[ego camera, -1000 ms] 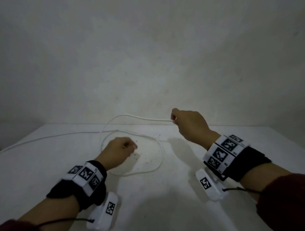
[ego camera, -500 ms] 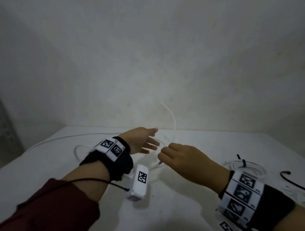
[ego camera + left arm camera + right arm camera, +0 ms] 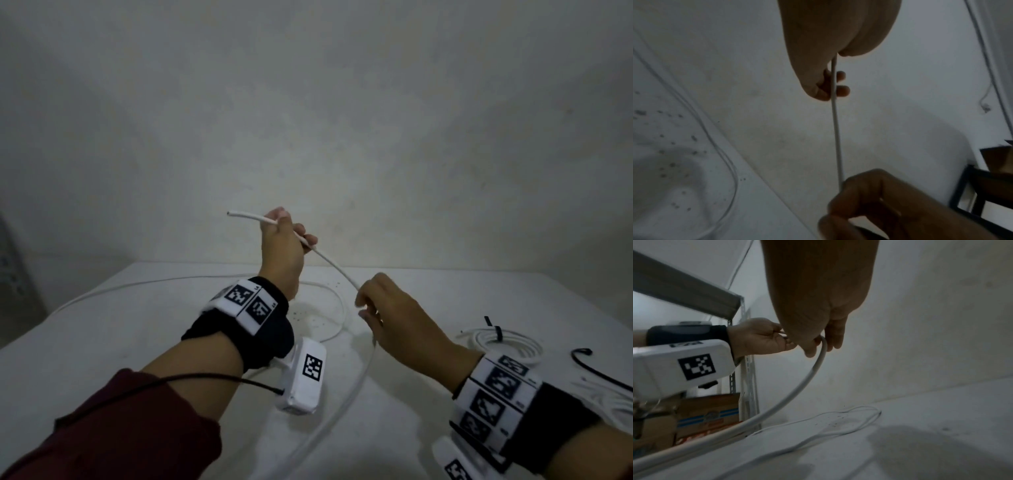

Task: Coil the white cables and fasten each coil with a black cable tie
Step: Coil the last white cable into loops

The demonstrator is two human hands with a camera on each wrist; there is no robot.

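My left hand (image 3: 287, 230) is raised above the table and grips a white cable (image 3: 334, 265) near its free end, which sticks out to the left. From there the cable runs taut down to my right hand (image 3: 365, 304), which pinches it lower and to the right. In the left wrist view the cable (image 3: 835, 123) stretches straight between both hands. Below my right hand (image 3: 818, 345) the cable (image 3: 807, 379) curves down to the table, where more of it lies in a loose loop (image 3: 337, 310).
A finished white coil (image 3: 503, 344) bound with a black tie lies at the right of the white table (image 3: 137, 325). A loose black cable tie (image 3: 597, 368) lies beyond it. A metal shelf with a cardboard box (image 3: 709, 413) stands left of the table.
My left hand, open half a second ago, has closed on the cable near its end and risen. My right hand has slid further down the cable, which is now taut between them.
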